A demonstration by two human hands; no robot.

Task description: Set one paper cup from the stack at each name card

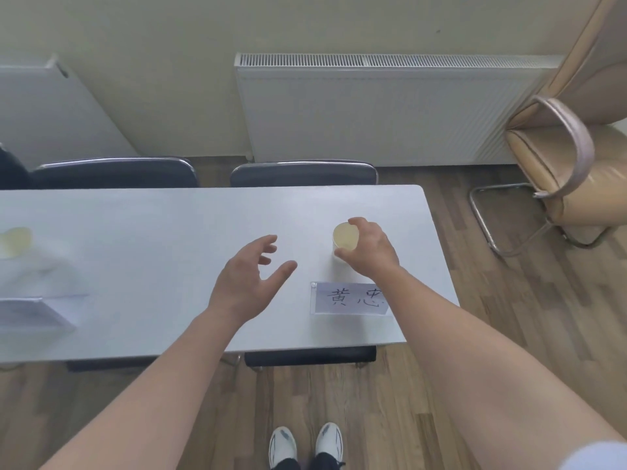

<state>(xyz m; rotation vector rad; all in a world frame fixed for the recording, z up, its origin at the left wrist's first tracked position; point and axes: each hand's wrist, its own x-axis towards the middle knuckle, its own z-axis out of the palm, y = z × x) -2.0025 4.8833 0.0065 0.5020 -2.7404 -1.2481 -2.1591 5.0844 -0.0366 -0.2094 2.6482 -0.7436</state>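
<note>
One paper cup stands upright on the white table, just beyond the name card, mouth up and seemingly empty. The right hand curls its fingers round the rim from the right. The left hand hovers nearby, fingers spread and holding nothing. A blurred second cup sits far left by another card.

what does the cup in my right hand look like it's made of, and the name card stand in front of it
Cup: likely paper, matte pale cream with a thin rolled rim. Name card stand: probably clear acrylic, judging by its glossy transparent edges, holding a white paper sheet with handwritten black characters. The right hand grips the cup.
</note>
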